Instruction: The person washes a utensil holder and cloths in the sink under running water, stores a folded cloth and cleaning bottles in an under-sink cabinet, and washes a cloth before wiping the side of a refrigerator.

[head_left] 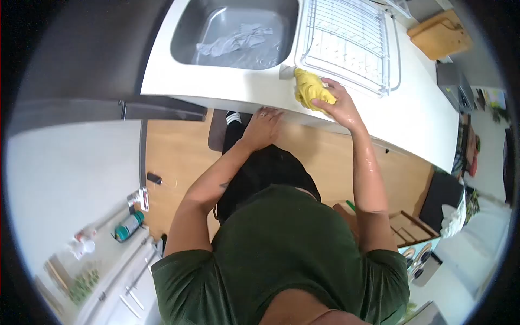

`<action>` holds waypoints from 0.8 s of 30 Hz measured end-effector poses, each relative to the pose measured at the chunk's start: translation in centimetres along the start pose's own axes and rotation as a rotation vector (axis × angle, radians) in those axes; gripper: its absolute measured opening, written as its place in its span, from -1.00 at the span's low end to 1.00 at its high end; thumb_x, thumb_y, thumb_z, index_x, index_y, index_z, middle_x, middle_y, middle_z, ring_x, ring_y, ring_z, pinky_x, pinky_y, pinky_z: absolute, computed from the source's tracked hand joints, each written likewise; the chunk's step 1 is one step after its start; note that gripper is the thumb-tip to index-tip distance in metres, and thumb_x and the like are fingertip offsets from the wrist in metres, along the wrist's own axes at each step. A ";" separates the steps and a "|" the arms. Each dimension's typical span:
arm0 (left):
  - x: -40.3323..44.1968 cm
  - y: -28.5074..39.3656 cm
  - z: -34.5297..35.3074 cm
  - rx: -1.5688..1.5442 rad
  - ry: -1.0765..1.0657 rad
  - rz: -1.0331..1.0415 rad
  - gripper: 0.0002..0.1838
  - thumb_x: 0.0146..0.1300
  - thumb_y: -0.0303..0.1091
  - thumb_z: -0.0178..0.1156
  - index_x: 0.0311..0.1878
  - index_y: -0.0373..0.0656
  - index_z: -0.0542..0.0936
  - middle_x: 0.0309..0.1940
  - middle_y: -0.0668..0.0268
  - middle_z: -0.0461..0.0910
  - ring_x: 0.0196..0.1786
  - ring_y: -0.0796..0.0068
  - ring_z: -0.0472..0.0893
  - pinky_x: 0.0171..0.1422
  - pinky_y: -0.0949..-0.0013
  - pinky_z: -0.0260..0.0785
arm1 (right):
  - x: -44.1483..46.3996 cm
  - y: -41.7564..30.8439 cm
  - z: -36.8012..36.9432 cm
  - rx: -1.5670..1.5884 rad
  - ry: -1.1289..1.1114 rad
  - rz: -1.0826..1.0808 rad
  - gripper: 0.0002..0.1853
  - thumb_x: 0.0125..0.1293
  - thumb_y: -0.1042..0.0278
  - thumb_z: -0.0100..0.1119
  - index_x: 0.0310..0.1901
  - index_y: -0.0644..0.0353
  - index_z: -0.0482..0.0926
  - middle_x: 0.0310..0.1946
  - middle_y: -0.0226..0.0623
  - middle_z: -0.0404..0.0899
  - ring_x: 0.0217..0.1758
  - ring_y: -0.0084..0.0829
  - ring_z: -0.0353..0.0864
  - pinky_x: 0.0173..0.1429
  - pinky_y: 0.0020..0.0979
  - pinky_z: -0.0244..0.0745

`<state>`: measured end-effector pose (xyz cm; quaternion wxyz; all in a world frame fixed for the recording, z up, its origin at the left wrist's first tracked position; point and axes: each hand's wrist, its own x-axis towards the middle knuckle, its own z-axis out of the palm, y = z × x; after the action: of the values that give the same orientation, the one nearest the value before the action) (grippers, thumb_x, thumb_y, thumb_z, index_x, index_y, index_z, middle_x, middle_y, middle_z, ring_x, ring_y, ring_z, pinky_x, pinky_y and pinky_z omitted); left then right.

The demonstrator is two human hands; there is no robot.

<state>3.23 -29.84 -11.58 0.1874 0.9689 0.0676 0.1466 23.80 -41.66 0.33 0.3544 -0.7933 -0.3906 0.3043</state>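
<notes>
A crumpled yellow cloth (311, 92) is on the white countertop (244, 85), near its front edge and between the sink and the wire dish rack. My right hand (341, 105) grips the cloth from its right side, and the forearm looks wet. My left hand (262, 127) is below the counter's front edge, its fingers extended and near the edge; nothing shows in it. In the grey sink (187, 38) lies a wet light-grey cloth (235, 40).
The wire dish rack (346, 43) stands right of the sink. Wooden boards (440, 35) and a grey box-shaped appliance (455, 86) are at the far right. A dark door or panel (76, 70) borders the counter's left side. A dark mat (216, 132) lies on the floor.
</notes>
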 end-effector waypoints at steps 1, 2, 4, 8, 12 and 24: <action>-0.4 0.2 0.9 0.013 0.007 -0.027 -0.57 0.08 -0.25 0.08 0.03 -0.19 0.38 -0.01 0.16 0.41 0.08 0.19 0.37 0.13 0.12 0.19 | 0.0 0.1 0.5 -0.150 -0.013 -0.090 -0.53 -0.06 0.06 0.32 -0.22 0.30 0.58 0.13 -0.08 0.29 0.13 -0.17 0.30 0.17 -0.30 0.23; -0.3 0.2 1.5 0.111 -0.049 -0.075 -0.52 0.07 -0.24 0.09 0.09 -0.16 0.34 0.04 0.19 0.36 0.14 0.18 0.31 0.16 0.08 0.15 | 0.0 0.5 0.9 -0.148 -0.033 -0.107 -0.53 -0.06 0.06 0.32 -0.22 0.30 0.58 0.13 -0.08 0.29 0.13 -0.17 0.30 0.17 -0.30 0.23; 0.0 0.4 3.2 0.214 -0.094 -0.137 -0.46 0.06 -0.22 0.10 0.14 -0.13 0.30 0.10 0.22 0.30 0.20 0.18 0.24 0.19 0.04 0.11 | 0.6 1.3 1.6 -0.155 -0.004 -0.121 -0.54 -0.07 0.04 0.31 -0.20 0.23 0.59 0.15 -0.08 0.28 0.17 -0.09 0.24 0.21 -0.25 0.17; -1.3 1.8 4.4 0.208 0.027 -0.288 -0.51 0.04 -0.21 0.11 0.08 -0.11 0.35 0.04 0.24 0.33 0.18 0.25 0.26 0.15 0.11 0.14 | 0.0 0.8 0.9 -0.207 0.035 -0.209 -0.56 -0.06 0.09 0.32 -0.22 0.25 0.59 0.12 -0.10 0.31 0.15 -0.16 0.27 0.18 -0.28 0.21; -7.2 4.5 3.4 0.050 0.139 -0.333 -0.67 -0.03 -0.40 0.06 -0.12 -0.11 0.46 -0.05 0.31 0.39 0.13 0.31 0.29 0.01 0.19 0.21 | -2.6 -2.4 -0.6 0.063 0.015 -0.139 -0.58 -0.08 0.30 0.36 -0.14 0.28 0.54 0.04 -0.24 0.34 0.07 -0.36 0.32 0.08 -0.43 0.27; -32.4 1.8 -6.3 0.035 0.485 -1.298 -0.79 0.12 -0.35 0.13 -0.36 -0.21 0.30 -0.47 0.18 0.33 -0.43 0.24 0.35 -0.26 0.32 0.27 | -4.2 1.5 17.7 0.889 -0.580 0.410 -0.76 0.26 0.31 -0.02 -0.10 0.22 0.43 -0.21 -0.34 0.47 -0.14 -0.56 0.44 -0.02 -0.54 0.33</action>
<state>-29.27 -35.33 -13.73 0.2012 0.6753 0.6758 0.2161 8.79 -40.08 -9.97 0.4661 -0.5113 -0.1445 0.7074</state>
